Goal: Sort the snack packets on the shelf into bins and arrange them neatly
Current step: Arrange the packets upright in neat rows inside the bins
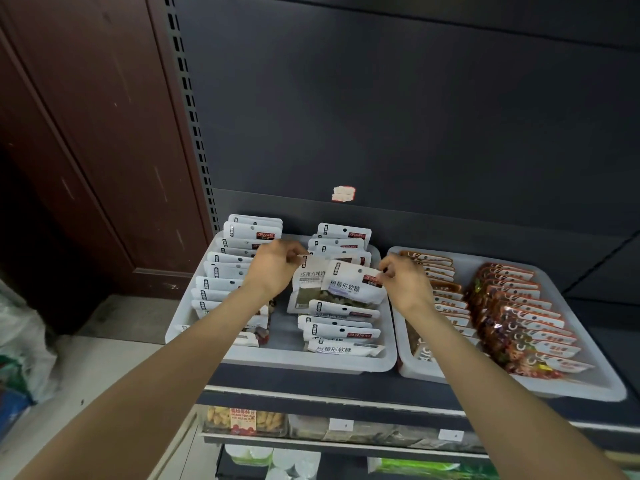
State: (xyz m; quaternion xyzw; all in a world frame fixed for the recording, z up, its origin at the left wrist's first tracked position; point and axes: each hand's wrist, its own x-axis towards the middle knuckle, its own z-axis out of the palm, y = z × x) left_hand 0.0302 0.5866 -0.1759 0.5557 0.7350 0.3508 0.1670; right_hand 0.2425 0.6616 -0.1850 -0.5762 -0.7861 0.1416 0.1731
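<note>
A white bin [287, 358] on the dark shelf holds two rows of white snack packets. My left hand [273, 268] pinches the top left corner of a white packet with greenish contents [306, 289], lifted above the right row. My right hand [403, 282] pinches the top right corner of another white packet [349, 287] that overlaps the first one. Both packets hang tilted over the middle of the right row [341, 327]. The left row [225, 271] stands behind my left forearm.
A second white bin [588, 386] to the right holds two rows of red and orange packets [519, 317]. The dark shelf back panel rises behind both bins. Lower shelves carry more snack boxes [242, 419]. A brown wooden panel [86, 150] stands at the left.
</note>
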